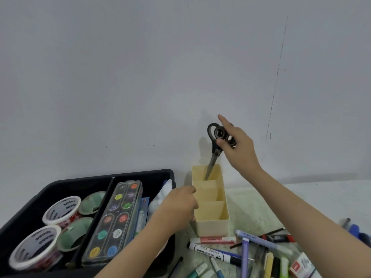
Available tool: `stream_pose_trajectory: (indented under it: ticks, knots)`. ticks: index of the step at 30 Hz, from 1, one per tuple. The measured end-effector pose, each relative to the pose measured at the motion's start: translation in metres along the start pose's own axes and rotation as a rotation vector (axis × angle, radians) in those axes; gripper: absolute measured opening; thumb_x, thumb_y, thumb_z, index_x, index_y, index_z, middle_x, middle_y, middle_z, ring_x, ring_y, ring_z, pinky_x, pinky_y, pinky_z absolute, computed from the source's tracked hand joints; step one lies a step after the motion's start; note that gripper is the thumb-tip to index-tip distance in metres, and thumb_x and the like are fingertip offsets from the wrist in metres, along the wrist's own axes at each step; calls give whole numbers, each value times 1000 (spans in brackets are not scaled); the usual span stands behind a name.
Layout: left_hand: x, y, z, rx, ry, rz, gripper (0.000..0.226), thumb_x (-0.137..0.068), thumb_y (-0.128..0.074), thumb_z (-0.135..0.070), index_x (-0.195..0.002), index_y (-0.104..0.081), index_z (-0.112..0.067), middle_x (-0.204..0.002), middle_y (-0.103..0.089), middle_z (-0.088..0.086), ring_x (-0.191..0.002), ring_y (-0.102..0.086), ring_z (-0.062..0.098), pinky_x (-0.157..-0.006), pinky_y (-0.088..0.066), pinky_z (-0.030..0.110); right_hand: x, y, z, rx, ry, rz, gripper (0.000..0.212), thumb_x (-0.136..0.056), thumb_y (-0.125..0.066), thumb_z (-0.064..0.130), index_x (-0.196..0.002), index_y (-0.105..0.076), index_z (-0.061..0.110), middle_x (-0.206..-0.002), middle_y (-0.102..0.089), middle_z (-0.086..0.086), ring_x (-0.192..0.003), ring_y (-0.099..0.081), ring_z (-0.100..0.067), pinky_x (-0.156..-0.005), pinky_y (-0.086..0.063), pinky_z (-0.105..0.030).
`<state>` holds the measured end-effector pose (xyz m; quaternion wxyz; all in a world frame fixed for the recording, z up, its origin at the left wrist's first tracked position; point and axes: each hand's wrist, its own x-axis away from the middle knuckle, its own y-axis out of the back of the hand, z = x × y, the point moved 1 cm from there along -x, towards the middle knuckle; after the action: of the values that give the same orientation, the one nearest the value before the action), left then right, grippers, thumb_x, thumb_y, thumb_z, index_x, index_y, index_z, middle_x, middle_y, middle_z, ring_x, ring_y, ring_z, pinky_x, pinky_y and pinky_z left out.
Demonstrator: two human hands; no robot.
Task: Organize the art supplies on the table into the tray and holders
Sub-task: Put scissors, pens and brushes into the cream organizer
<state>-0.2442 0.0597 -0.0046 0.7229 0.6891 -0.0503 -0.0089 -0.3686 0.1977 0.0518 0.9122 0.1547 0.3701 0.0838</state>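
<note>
Loose markers and pens [230,255] lie scattered at the table's near edge, just in front of the cream holder [212,223]. The right hand [236,145] pinches the scissors [215,149] by their black handle loops, with the blade tips down in the farthest of 3 compartments. The left hand [178,205] grips the holder's left wall, beside the black tray [24,199]. The scissors look rigid and fairly light, with slick, pointed blades, so the handles seem the safe hold.

We count four tape rolls [66,206] and one paint set [116,221]. We also count one pair of scissors [213,155] and one three-compartment holder [212,227].
</note>
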Motion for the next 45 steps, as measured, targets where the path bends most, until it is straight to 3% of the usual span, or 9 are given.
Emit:
stream_pose_trajectory:
  ticks: [8,14,19,23,27,30,34,40,45]
  knots:
    - [-7,-11,2,24,-21,-38,30,-88,-62,-24,-117,-65,-17,-152,-28,1,-133,-30,21,-106,-23,29,27,-22,-31,4,-32,211,46,-87,-62,6,-125,-52,28,-110,-57,14,-99,-55,-5,-81,-39,-2]
    - [-7,-9,4,269,0,-89,29,-86,-64,-23,-115,-64,-20,-149,-30,-5,-134,-29,14,-105,-20,20,32,-20,-34,8,-24,214,52,-82,-67,9,-113,-47,46,-103,-55,34,-100,-53,7,-82,-37,-3]
    - [-29,9,13,678,119,-355,66,-89,-61,-21,-145,-28,-23,-150,-30,-8,-138,-27,9,-103,-17,15,34,-13,-33,29,-26,222,61,-80,-68,10,-110,-42,56,-101,-52,42,-102,-50,14,-80,-35,0]
    - [-65,15,13,932,188,-252,84,-90,-62,-25,-151,-4,-21,-156,-17,-1,-143,-18,17,-111,-21,29,36,-13,-33,116,-29,270,64,-80,-70,17,-121,-37,54,-107,-51,38,-95,-57,6,-80,-43,-10]
    - [-84,15,9,1066,101,-224,68,-88,-63,-12,-144,-28,-27,-146,-41,-1,-129,-42,9,-103,-32,24,36,-9,-41,159,-29,339,71,-85,-65,22,-134,-23,53,-117,-56,23,-99,-59,-2,-82,-47,-19]
    - [-87,15,4,1139,71,-231,58,-89,-55,0,-135,-40,-31,-133,-56,0,-109,-59,9,-92,-47,22,39,-3,-46,88,-48,344,68,-91,-57,21,-138,-19,52,-115,-56,22,-98,-57,-1,-82,-43,-11]
    - [-84,12,5,938,82,-237,66,-87,-58,-1,-144,-32,-21,-144,-43,4,-133,-40,15,-98,-34,18,39,-3,-49,21,-90,288,48,-100,-39,23,-136,-24,51,-111,-55,22,-95,-56,3,-79,-40,-8]
    - [-77,19,15,396,141,-446,35,-85,-65,-20,-119,-61,-18,-130,-52,-3,-119,-46,14,-96,-33,22,33,-3,-49,-38,-146,145,39,-100,-37,14,-127,-43,41,-94,-64,6,-80,-65,-7,-73,-45,-11]
    - [-78,15,24,409,174,-421,24,-81,-69,-26,-103,-67,-18,-125,-53,-3,-118,-45,13,-90,-30,21,26,-4,-47,-234,-269,76,28,-97,-45,7,-108,-59,28,-96,-68,-4,-74,-68,-11,-81,-55,-26]
